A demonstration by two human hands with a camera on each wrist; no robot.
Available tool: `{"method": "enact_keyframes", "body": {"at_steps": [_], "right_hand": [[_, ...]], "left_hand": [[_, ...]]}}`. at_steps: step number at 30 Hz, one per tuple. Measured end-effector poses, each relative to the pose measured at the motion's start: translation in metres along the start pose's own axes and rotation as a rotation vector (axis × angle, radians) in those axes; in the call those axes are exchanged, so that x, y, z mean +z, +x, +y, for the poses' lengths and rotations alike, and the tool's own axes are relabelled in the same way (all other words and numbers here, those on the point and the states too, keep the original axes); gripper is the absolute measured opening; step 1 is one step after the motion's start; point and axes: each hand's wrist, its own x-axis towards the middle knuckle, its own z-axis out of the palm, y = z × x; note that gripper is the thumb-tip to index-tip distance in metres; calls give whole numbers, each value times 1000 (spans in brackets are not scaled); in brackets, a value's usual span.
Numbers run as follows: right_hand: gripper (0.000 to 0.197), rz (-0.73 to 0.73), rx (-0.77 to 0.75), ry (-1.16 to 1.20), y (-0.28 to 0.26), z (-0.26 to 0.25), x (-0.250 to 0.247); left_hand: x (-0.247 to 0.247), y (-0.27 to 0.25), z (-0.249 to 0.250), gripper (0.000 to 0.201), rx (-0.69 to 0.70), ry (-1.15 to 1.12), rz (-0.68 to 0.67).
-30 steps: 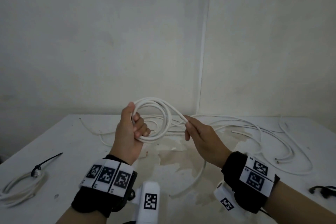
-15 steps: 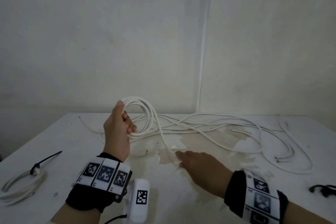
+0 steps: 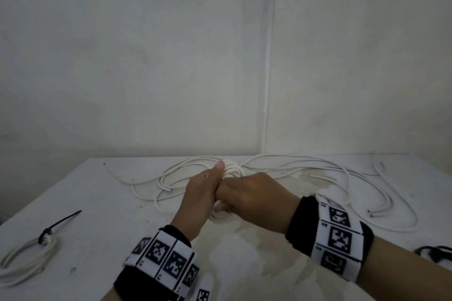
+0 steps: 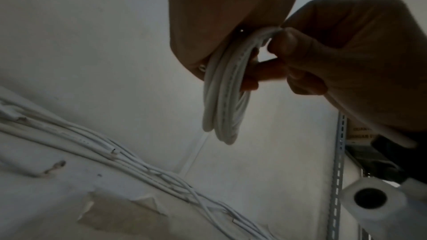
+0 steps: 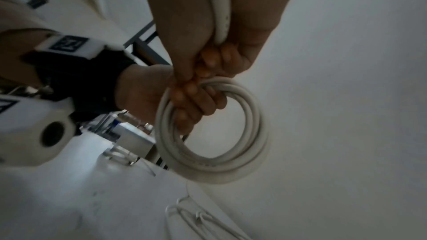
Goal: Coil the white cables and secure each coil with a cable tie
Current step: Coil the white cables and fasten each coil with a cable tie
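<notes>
Your left hand (image 3: 199,199) grips the white coil (image 5: 215,130) with curled fingers while your right hand (image 3: 254,199), touching it, pinches the same coil

Looked like plain workroom or storeroom: bare white walls (image 3: 146,56), worn white desk (image 3: 102,203) with peeling surface, loose cables (image 3: 318,168) strewn, slotted metal racking upright (image 4: 338,171) beside desk.

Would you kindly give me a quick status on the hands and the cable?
Left hand grips the white coil. Right hand holds the cable at the coil. Coil not yet tied. Loose cables on the table behind.
</notes>
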Motion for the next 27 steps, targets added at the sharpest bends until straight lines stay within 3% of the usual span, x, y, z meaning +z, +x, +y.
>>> {"method": "enact_keyframes", "body": {"at_steps": [4, 7, 10, 15, 22, 27], "right_hand": [[25, 125, 113, 68, 4, 5, -13], [23, 139, 32, 17, 0, 14, -12], [34, 145, -48, -58, -5, 31, -9], [23, 187, -81, -110, -6, 41, -2], [39, 251, 180, 174, -15, 41, 12], [40, 96, 396, 543, -22, 34, 6]], "left_hand": [[3, -4, 2, 62, -32, 59, -130], [3, -5, 4, 67, -114, 38, -196], [0, -9, 8, 62, -200, -23, -266], [4, -16, 14, 58, -222, 21, -401], [2, -15, 14, 56, -178, 107, -441], [-4, -13, 13, 56, -243, 28, -417]]}}
